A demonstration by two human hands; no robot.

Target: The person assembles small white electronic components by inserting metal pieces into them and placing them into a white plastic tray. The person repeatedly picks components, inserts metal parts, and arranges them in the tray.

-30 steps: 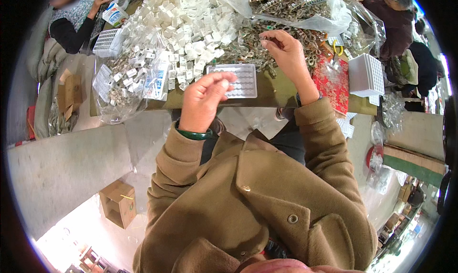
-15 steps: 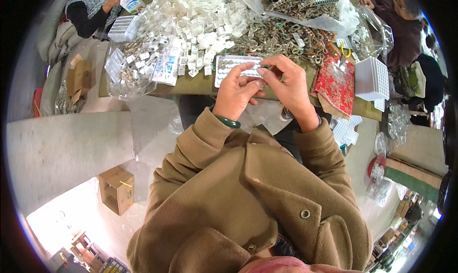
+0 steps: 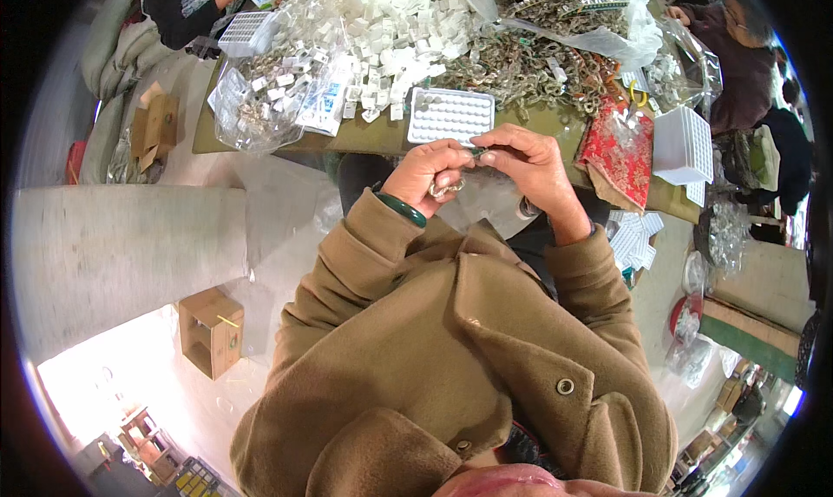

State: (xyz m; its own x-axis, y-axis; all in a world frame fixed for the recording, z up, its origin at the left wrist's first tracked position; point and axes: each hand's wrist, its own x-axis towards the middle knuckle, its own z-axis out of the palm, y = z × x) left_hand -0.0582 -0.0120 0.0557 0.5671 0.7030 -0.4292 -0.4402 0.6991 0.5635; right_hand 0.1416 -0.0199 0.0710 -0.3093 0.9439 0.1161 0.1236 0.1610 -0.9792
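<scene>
My left hand (image 3: 427, 174), with a dark green bangle on its wrist, is closed near the table's front edge. A pale, chain-like loop (image 3: 447, 188) hangs out under its curled fingers. My right hand (image 3: 526, 160) meets it from the right, thumb and forefinger pinched. Between the fingertips of both hands is a small dark piece (image 3: 476, 151), too small to name. Just beyond the hands lies a white tray (image 3: 451, 138) with rows of round hollows; a few grey bits show at its far left corner.
Small white plastic pieces (image 3: 390, 28) are heaped behind the tray, beside a tangled pile of metallic, chain-like strips (image 3: 521, 72). A clear bag (image 3: 247, 119) sits at left. A red patterned cloth (image 3: 618, 154) and stacked white trays (image 3: 681, 145) are at right. Two people sit across the table.
Both hands have drawn back from over the tray toward my body, so more of the tray shows. The loop under my left fingers is now visible. The whole view has shifted slightly.
</scene>
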